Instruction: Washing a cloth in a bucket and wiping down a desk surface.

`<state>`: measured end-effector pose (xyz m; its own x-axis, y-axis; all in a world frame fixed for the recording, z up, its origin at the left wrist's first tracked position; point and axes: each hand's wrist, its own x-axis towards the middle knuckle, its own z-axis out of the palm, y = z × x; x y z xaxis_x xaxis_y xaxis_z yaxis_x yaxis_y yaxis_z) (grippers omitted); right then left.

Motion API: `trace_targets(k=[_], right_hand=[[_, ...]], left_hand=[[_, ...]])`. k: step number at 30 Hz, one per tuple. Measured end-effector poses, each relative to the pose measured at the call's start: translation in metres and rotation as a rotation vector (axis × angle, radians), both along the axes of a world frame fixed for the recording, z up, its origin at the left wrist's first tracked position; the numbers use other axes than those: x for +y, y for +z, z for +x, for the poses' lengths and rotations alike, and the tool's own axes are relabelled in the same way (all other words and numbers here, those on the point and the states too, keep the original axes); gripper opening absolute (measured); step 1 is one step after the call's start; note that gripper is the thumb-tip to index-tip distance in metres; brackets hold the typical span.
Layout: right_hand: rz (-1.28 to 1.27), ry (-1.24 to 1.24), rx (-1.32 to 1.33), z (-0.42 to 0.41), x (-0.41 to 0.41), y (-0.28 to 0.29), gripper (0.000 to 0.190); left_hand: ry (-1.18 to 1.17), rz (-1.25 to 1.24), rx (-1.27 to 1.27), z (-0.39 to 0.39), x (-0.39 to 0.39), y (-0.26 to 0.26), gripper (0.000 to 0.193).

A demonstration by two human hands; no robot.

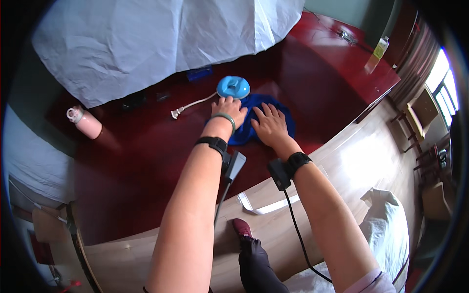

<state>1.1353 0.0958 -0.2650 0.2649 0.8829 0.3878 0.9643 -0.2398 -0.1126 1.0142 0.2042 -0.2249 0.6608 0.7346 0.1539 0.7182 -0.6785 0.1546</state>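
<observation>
A blue cloth [242,136] lies rumpled on the dark red glossy table [146,183]. My left hand [231,110] rests on the cloth's left part, fingers a little apart, with a green bangle at the wrist. On the right part of the cloth, my right hand [272,124] lies palm down with its fingers spread. Neither hand grips anything. Just beyond my left fingertips sits a small blue domed electric appliance [233,87], its underside hidden. Its white cord ends in a plug [176,112] on the tabletop.
A pink bottle [88,122] stands at the left. White sheeting [165,36] hangs over the table's far side, near a blue object [199,73]. A drink bottle [381,47] stands far right. A black cable [296,227] trails from my right wrist device.
</observation>
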Motion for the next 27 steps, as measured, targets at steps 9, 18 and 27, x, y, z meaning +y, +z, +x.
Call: trace_targets(k=[9,18,27], right_hand=[[0.107,0.039,-0.095,0.037,0.098,-0.004,0.044],[0.052,-0.009,-0.093,0.006,0.07,-0.006,0.046],[0.057,0.137,-0.022,-0.109,-0.032,0.002,0.047]], left_hand=[[0.071,-0.004,-0.099,0.045,0.087,-0.027,0.051],[0.17,-0.014,-0.103,0.01,0.042,-0.033,0.052],[0.222,-0.06,-0.113,-0.127,-0.069,-0.035,0.054]])
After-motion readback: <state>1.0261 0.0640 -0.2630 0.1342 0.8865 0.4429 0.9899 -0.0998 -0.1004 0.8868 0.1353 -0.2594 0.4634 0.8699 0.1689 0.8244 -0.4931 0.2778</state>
